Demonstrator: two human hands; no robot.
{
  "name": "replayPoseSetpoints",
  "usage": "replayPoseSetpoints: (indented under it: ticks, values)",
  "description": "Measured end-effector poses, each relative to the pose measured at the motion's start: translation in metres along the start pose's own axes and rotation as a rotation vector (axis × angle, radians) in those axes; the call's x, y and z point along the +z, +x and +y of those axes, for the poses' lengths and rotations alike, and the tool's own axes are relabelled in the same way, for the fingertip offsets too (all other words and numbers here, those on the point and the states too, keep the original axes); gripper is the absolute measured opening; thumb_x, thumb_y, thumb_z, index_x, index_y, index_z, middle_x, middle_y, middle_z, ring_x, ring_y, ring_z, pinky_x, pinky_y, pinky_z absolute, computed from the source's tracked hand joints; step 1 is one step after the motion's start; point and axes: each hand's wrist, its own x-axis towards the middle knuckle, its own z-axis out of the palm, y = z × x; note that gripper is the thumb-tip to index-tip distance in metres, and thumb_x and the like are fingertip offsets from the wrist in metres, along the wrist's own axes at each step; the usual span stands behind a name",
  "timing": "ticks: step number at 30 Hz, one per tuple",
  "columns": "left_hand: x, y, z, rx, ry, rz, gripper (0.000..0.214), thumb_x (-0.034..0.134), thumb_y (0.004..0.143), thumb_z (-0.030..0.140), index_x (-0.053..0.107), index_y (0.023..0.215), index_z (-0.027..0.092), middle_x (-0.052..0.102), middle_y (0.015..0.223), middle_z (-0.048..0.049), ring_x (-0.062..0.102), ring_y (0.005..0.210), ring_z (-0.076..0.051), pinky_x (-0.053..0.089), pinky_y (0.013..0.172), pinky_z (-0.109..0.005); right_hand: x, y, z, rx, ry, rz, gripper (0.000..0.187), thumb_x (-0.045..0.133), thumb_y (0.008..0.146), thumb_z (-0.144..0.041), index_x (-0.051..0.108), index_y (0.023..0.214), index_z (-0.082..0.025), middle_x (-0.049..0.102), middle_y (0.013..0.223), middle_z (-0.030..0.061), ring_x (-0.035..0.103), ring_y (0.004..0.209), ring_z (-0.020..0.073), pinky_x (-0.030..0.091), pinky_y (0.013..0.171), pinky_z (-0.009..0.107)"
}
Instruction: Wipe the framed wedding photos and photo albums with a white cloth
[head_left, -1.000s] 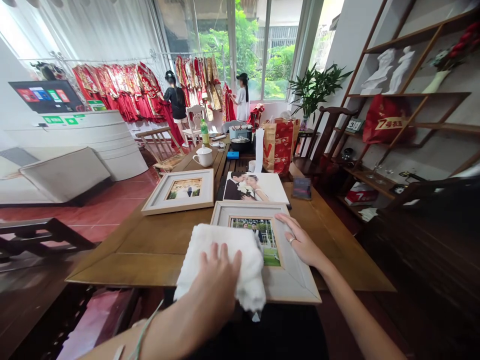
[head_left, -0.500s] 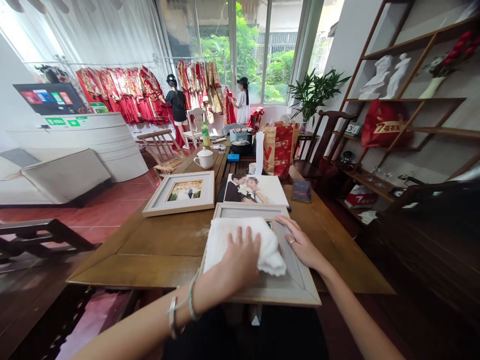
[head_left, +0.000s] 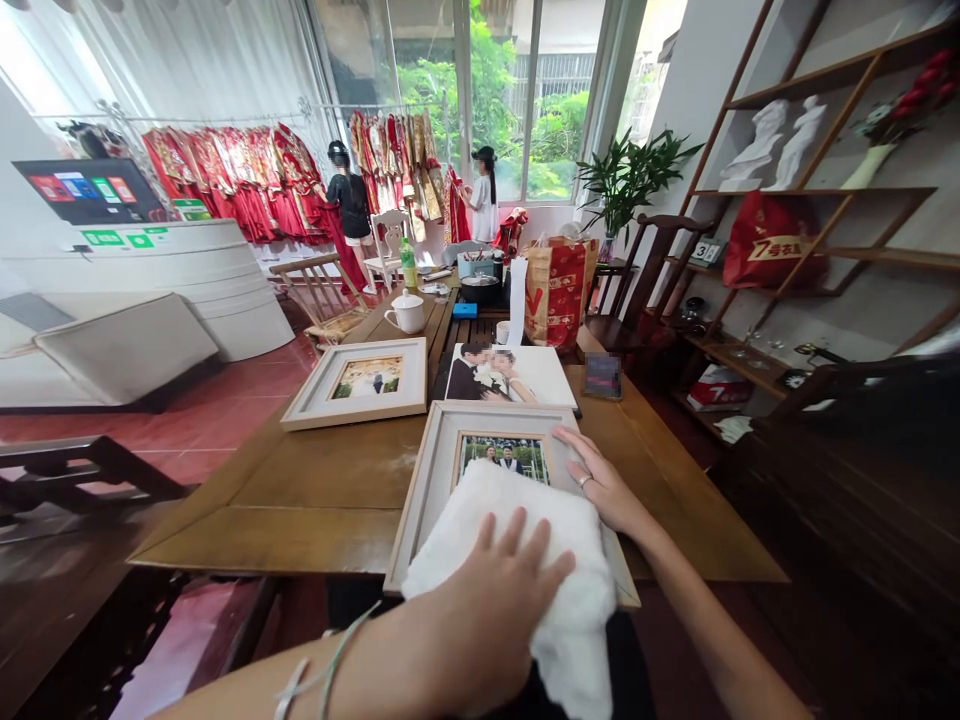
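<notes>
A light picture frame (head_left: 435, 475) lies at the table's near edge, a photo of two people showing in its upper part. Flat on a white cloth (head_left: 450, 540) rests my left hand (head_left: 495, 600), fingers spread. The cloth covers the lower part of the frame and hangs over its near edge. My right hand (head_left: 604, 485), with a ring on one finger, lies stretched along the frame's right border, fingers extended. Just beyond is a large wedding photo print (head_left: 544, 378). To the left lies a second framed picture (head_left: 311, 402).
On the wooden table (head_left: 300, 540) stand a white lidded cup (head_left: 407, 314), a red paper bag (head_left: 559, 295), a black pot (head_left: 480, 290) and a small dark display (head_left: 603, 377). Two people are by the clothes racks at the back. Shelves (head_left: 817, 195) line the right side.
My left hand has slid the cloth toward me and slightly right, uncovering the photo's upper part. Part of the cloth now hangs over the near edge. My right hand stays at the border.
</notes>
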Motion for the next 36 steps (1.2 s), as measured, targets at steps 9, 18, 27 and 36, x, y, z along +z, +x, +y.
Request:
replayPoseSetpoints:
  ticks: [9, 18, 27, 36]
  values:
    - [-0.032, -0.068, -0.025, -0.375, -0.124, 0.114, 0.070, 0.041, 0.069, 0.001, 0.042, 0.133, 0.027, 0.056, 0.126, -0.0015, 0.055, 0.112, -0.022, 0.045, 0.094, -0.031, 0.001, -0.006, -0.011, 0.180, 0.074, 0.173, 0.061, 0.056, 0.079, -0.039, 0.037, 0.134, -0.024, 0.019, 0.151, 0.0097, 0.019, 0.138, 0.0267, 0.034, 0.105, 0.046]
    - [0.001, -0.088, -0.050, -0.365, -0.214, 0.427, 0.067, 0.042, 0.080, 0.015, 0.023, 0.142, 0.029, 0.036, 0.143, -0.0010, 0.034, 0.130, -0.025, 0.033, 0.106, -0.039, -0.002, -0.062, -0.030, 0.529, 0.267, 0.238, 0.080, 0.059, 0.073, -0.056, 0.028, 0.138, -0.021, 0.051, 0.131, 0.0158, 0.049, 0.121, 0.0280, 0.048, 0.092, 0.039]
    - [0.023, -0.065, -0.055, -0.374, -0.264, 0.690, 0.054, 0.038, 0.087, 0.024, 0.030, 0.140, 0.025, 0.038, 0.142, -0.0047, 0.035, 0.129, -0.026, 0.039, 0.102, -0.037, 0.010, -0.062, -0.038, 0.560, 0.318, 0.191, 0.094, 0.065, 0.067, -0.055, 0.019, 0.142, -0.021, 0.054, 0.118, 0.0139, 0.064, 0.098, 0.0264, 0.054, 0.080, 0.035]
    - [0.049, -0.137, -0.102, -0.548, 0.187, 0.776, 0.060, 0.040, 0.084, 0.014, 0.024, 0.141, 0.026, 0.040, 0.140, -0.0032, 0.034, 0.130, -0.023, 0.032, 0.106, -0.040, 0.013, -0.062, -0.064, 0.723, 0.468, 0.163, 0.087, 0.068, 0.065, -0.052, 0.029, 0.138, -0.025, 0.052, 0.133, 0.0097, 0.055, 0.116, 0.0269, 0.052, 0.087, 0.031]
